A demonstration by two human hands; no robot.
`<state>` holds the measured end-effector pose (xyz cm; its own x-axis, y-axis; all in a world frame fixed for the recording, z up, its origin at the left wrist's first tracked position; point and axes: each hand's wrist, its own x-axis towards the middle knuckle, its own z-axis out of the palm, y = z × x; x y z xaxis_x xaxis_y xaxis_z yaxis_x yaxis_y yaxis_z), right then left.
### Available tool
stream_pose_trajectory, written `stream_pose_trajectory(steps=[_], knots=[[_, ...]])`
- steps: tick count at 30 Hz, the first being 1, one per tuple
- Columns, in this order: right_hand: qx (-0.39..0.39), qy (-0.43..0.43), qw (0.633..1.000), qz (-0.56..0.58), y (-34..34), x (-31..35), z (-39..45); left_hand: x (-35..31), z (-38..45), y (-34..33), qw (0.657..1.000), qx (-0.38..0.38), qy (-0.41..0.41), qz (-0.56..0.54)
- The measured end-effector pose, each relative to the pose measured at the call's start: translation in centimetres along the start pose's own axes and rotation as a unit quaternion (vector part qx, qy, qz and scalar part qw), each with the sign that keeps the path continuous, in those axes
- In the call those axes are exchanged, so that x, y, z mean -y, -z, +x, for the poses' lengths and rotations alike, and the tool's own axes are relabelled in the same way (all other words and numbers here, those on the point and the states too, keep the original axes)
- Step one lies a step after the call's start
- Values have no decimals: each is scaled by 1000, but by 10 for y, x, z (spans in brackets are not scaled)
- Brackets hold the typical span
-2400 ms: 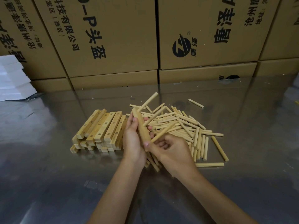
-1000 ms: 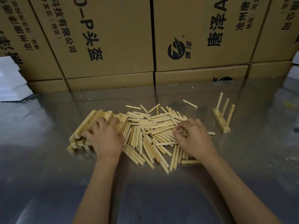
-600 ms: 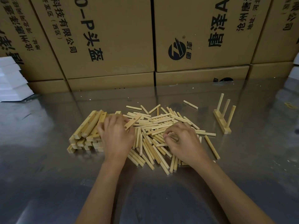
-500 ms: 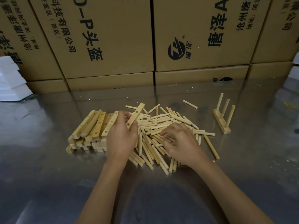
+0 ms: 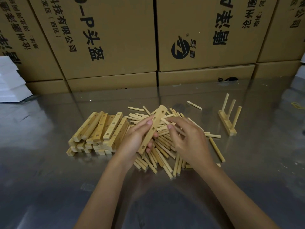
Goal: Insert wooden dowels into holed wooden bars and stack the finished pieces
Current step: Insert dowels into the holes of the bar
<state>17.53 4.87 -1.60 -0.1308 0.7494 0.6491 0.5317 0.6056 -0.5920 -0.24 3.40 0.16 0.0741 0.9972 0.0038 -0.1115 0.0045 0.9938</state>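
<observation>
Shiny metal table (image 5: 49,187) runs front to back. Brown cardboard boxes (image 5: 107,38) w/ black Chinese print and a round logo stand stacked along its far edge. White foam blocks (image 5: 11,83) sit stacked at far left, beside the boxes.

On the tabletop (image 5: 49,179) before me, the stacked holed bars (image 5: 99,131) lie to my left and the loose dowels (image 5: 165,151) to their right. The finished piece (image 5: 228,119) stands further right, apart. Cardboard boxes (image 5: 107,38) stand behind everything. My left hand (image 5: 133,141) holds one bar (image 5: 152,128) above the dowels.
</observation>
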Motion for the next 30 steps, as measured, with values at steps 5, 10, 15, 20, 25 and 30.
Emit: stream_pose_trajectory(steps=[5, 10, 15, 20, 25, 30], knots=[[-43, -18, 999, -2, 7, -2, 3, 2, -1, -5, 998, 7, -12, 59], [-40, -13, 999, -27, 6, -1, 1, 0, -2, -2, 993, -6, -32, 116], [-44, -14, 998, -32, 6, -1, 1, -3, -5, -3, 991, 5, -37, 127], [-37, -38, 999, 0, 6, -1, 1, -4, -8, -3, 991, 12, -34, 126], [-28, -89, 995, 44, 8, -3, 2, -3, -9, -3, 989, 16, -39, 139], [-20, -120, 991, 60, 7, -5, 2, -1, -7, -2, 986, 12, -59, 156]])
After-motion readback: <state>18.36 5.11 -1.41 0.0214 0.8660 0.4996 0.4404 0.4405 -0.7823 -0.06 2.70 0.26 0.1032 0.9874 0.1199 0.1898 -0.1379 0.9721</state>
